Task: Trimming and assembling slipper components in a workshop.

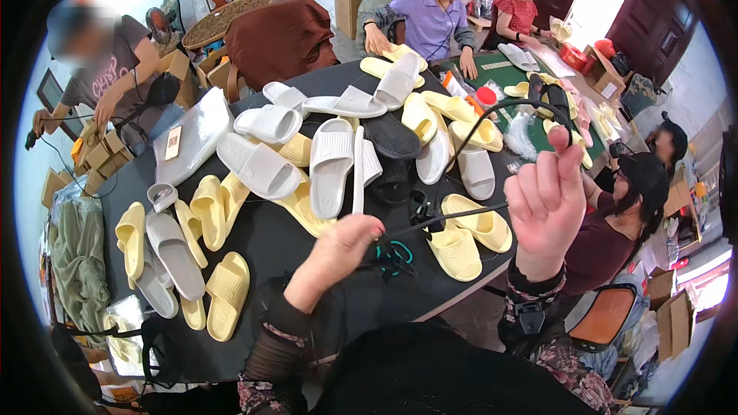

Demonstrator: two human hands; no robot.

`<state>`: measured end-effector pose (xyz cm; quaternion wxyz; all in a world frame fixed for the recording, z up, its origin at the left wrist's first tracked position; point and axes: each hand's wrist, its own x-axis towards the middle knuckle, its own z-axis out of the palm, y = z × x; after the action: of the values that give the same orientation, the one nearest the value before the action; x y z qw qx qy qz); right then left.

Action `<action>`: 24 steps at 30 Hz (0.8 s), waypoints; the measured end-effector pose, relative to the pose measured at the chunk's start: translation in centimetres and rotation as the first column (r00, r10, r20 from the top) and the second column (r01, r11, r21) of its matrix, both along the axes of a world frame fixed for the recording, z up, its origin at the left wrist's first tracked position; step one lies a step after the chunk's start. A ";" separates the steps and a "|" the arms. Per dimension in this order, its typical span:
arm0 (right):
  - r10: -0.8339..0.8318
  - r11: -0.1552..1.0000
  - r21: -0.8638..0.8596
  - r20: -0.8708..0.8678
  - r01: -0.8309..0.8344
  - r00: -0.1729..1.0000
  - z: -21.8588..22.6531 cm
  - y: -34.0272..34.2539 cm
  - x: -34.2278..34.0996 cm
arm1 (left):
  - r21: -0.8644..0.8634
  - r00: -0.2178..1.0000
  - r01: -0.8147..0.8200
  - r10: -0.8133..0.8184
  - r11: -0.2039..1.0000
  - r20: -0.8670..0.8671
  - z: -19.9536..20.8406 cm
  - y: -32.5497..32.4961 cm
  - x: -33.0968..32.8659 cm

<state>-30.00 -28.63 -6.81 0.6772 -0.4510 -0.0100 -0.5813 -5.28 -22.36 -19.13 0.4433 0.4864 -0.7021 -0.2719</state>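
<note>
My left hand (334,253) is closed in a pinch on a thin black cord (446,217) above the near part of the table. My right hand (547,204) is raised to the right, its fingers curled around the other end of that cord. From its fingertips the cord arches up and left in a wide loop. A black and teal tangle (396,257) lies just beside my left hand. A pair of yellow slippers (455,252) sits between my hands. A white-grey slipper (333,165) lies beyond my left hand among several others.
A dark table (307,330) carries loose yellow and grey slippers, a black slipper (392,136) and a stack of clear plastic bags (196,134). Across it a person in purple (430,19) handles slippers. Others are at left and right. An orange-seated chair (603,315) stands at my right.
</note>
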 end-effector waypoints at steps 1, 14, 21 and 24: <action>-0.043 0.999 0.010 0.003 0.043 0.999 0.2 0.1 -0.7 | 0.038 0.996 -0.081 0.083 0.996 -0.035 0.3 -0.3 0.2; -0.165 0.979 0.129 0.050 0.157 0.985 -1.9 0.0 -1.1 | -0.138 0.884 -0.454 0.464 0.880 0.052 0.5 -1.1 6.6; -0.162 0.975 0.165 0.062 0.150 0.985 -3.1 -0.9 -0.8 | -0.146 0.823 -0.557 0.567 0.817 0.036 0.1 0.4 10.2; -0.169 0.974 0.164 0.061 0.157 0.984 -3.1 -0.9 -0.6 | -0.131 0.806 -0.573 0.585 0.809 0.093 -0.2 1.1 11.9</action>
<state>-30.56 -29.56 -9.89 0.6599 -0.3731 0.0482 -0.6504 6.61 -21.30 -19.32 0.4819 0.6718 -0.5596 -0.0575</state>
